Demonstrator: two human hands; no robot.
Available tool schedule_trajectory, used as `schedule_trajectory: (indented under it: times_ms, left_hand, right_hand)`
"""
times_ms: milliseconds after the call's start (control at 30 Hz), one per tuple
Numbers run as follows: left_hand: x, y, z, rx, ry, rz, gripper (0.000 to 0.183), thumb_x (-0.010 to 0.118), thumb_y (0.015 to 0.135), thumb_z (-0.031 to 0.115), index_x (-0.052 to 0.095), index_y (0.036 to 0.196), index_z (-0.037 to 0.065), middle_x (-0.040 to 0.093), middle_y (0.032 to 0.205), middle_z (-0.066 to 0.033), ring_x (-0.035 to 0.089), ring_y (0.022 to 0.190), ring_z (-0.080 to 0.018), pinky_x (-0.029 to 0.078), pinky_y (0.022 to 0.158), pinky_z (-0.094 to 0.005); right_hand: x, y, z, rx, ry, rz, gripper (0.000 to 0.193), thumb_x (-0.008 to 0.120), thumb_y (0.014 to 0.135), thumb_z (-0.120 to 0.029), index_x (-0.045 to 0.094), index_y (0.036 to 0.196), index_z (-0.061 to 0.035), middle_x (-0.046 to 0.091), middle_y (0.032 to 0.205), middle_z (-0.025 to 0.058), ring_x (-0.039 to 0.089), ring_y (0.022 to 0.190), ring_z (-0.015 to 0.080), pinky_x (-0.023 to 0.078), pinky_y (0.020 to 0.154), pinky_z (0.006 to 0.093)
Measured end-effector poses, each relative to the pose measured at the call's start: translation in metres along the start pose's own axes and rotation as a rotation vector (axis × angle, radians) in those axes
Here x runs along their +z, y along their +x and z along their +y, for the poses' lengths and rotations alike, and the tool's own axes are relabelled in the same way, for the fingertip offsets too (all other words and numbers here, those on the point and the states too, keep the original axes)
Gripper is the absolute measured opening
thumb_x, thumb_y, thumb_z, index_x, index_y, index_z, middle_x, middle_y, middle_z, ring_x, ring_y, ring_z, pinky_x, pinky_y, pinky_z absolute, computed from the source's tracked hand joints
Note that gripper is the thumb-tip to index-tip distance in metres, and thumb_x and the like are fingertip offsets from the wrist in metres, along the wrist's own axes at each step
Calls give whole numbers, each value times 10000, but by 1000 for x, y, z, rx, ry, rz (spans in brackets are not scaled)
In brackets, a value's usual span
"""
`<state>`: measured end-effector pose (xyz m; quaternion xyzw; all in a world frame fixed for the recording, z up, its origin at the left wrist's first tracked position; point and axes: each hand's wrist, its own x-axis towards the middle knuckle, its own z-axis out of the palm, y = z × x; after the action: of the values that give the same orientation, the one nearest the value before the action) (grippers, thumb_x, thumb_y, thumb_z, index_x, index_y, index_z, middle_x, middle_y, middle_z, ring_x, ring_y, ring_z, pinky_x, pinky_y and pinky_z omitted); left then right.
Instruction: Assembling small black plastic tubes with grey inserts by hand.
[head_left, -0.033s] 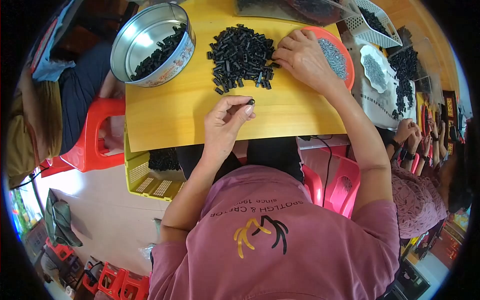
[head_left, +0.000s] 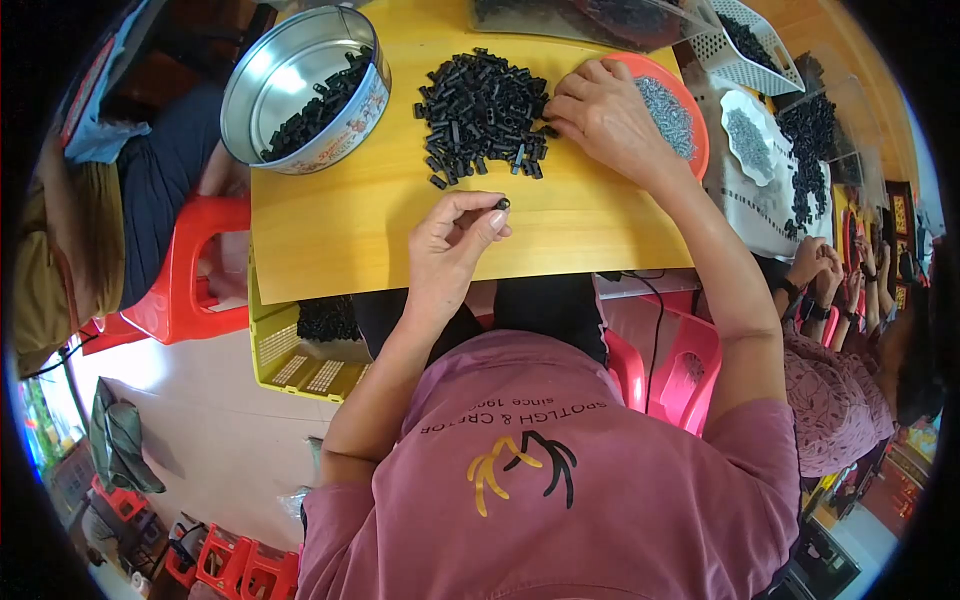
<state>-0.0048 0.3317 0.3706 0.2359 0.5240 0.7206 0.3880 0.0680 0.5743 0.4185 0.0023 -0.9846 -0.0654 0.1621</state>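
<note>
My left hand point(head_left: 455, 235) is over the near part of the yellow tabletop, thumb and forefinger pinched on a small black plastic piece point(head_left: 502, 204) whose round end faces outward. Beyond it spreads a heap of small black plastic pieces point(head_left: 480, 110). At the heap's right edge my right hand point(head_left: 605, 112) has its fingers curled together, and a dark piece point(head_left: 550, 130) shows at the fingertips. Right beside that hand, partly covered by it, sits an orange-red plate point(head_left: 700, 130) of small silvery metal parts point(head_left: 665, 115).
A round tin point(head_left: 245, 95) with black pieces stands at the table's left. To the right are a white dish point(head_left: 735, 102) of metal parts, a white basket point(head_left: 725, 65) and more black pieces point(head_left: 805, 150). A yellow crate point(head_left: 275, 345) is below the table; people sit on both sides.
</note>
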Motion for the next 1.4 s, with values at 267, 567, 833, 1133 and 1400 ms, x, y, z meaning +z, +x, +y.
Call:
schedule_trajectory:
  times_ms: [267,567,833,1133,1400]
  left_hand:
    - [0,0,-1,-4,1,-11,171,622,873,31,604,1037,-11,650,929,-71,616,803,-126,491,743,-256]
    - [1,1,2,-14,22,-2,171,625,872,37,604,1034,-12,651,921,-70,616,801,-125,491,751,-256]
    - [0,2,2,-30,18,-10,171,622,873,39,602,1035,-12,649,932,-76,619,802,-130,490,754,-258]
    - [2,1,3,-35,34,-8,173,621,874,41,600,1038,-11,645,934,-79,612,804,-127,488,750,-257]
    - [2,2,3,-26,24,-6,176,625,872,41,598,1037,-12,647,929,-77,617,804,-130,492,748,-259]
  right_hand:
    - [3,1,4,0,27,-27,125,677,713,-212,678,775,-103,616,828,13,527,888,195,380,829,357]
    - [-7,1,1,1,67,48,115,683,716,-194,658,767,-93,613,804,17,540,871,202,385,861,372]
    - [-5,-6,7,2,-34,-5,120,668,747,-205,678,813,-106,627,808,11,550,894,192,373,927,407]
    - [-1,0,3,-2,9,-62,112,664,743,-203,678,796,-106,632,824,3,552,926,194,346,996,437]
    - [6,2,4,-15,-8,-63,80,655,740,-179,667,771,-106,627,823,10,553,933,202,347,994,438]
